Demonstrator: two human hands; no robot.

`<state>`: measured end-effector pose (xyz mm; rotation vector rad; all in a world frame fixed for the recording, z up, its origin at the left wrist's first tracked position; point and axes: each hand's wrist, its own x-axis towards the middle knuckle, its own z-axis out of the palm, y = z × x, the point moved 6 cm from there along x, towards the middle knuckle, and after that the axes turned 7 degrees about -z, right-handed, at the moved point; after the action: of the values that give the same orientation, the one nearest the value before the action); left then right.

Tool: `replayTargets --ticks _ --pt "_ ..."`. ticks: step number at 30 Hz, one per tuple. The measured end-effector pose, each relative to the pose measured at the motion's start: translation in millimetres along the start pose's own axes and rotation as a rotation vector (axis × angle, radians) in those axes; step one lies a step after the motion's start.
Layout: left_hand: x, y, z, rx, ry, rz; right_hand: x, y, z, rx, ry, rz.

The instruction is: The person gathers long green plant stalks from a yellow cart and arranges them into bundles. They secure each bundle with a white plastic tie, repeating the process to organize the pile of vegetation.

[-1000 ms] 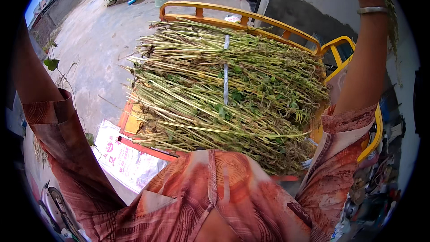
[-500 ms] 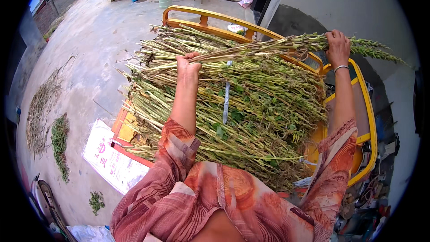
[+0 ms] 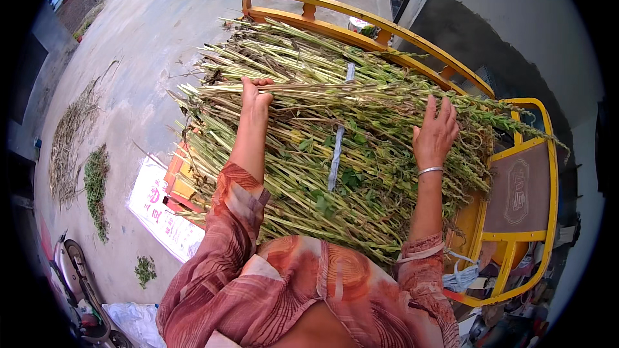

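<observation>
A thick heap of cut plant stalks (image 3: 293,142) lies across the yellow-framed cart, bare pale ends to the left and green, pod-lined tips to the right. My left hand (image 3: 255,93) is closed around a bunch of stalks near their bare ends, at the far side of the heap. Over the leafy part, my right hand (image 3: 436,134) is open with its fingers spread, resting against the stalks and gripping none of them. A pale cloth strip (image 3: 336,158) runs across the middle of the heap, partly covered by stalks.
The cart's yellow rail (image 3: 335,16) curves along the far side, and a yellow-framed panel (image 3: 519,183) stands at right. A white printed sack (image 3: 158,209) hangs by the left edge. Loose dry stalks (image 3: 68,148) lie on the concrete; a parked two-wheeler (image 3: 80,277) is lower left.
The lifted bunch has come down onto the heap. My right hand has let go of its tips, moved left and lower, and spread its fingers. The whole view has shifted slightly.
</observation>
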<state>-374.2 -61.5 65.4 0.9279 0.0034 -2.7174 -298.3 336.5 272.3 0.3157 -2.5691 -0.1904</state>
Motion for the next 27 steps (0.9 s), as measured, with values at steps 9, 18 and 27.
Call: replayTargets --ticks 9,18,27 --pt "7 -31 -1 0.095 -0.017 -0.005 -55 -207 127 2.049 -0.610 0.440" --pt "21 -47 -1 0.138 -0.012 0.001 -77 -183 30 1.717 -0.360 0.194" --pt "70 -30 -11 0.152 -0.061 -0.055 -238 -40 -33 1.885 -0.405 0.666"
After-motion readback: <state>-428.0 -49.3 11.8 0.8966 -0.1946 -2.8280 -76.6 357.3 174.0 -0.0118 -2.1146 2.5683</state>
